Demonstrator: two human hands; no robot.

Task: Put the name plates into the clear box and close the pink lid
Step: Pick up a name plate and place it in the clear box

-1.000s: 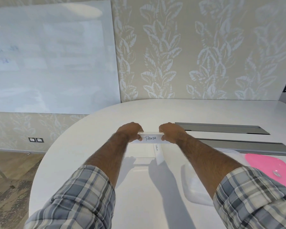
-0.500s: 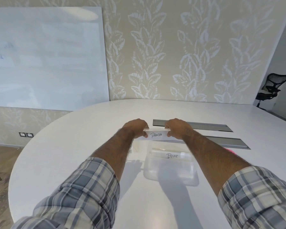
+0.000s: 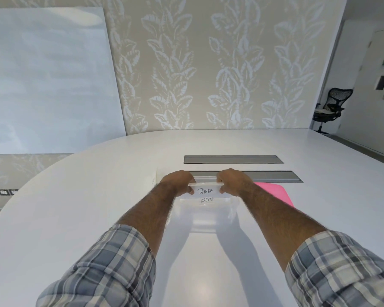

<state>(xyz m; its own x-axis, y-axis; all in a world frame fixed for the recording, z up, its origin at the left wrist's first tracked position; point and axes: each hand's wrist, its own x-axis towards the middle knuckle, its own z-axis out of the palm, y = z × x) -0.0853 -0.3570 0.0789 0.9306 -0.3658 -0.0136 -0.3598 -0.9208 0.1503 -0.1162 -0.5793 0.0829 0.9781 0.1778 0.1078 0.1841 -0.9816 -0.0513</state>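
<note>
My left hand (image 3: 177,181) and my right hand (image 3: 233,180) each pinch one end of a clear name plate (image 3: 205,191) marked "PANDA", held level over the far end of the clear box (image 3: 203,220). Inside the box lies another name plate (image 3: 207,199) marked "BEAR", just under the held one. The pink lid (image 3: 273,192) lies flat on the white table to the right of the box, partly hidden by my right forearm.
The white oval table (image 3: 75,218) has two grey cable slots (image 3: 233,159) just beyond my hands. A whiteboard (image 3: 49,80) leans on the wall at left. A black office chair (image 3: 330,109) stands far right.
Both hands have carried the PANDA plate rightward and lower, from beside the box to just above the BEAR plate inside it. The pink lid shows again at right.
</note>
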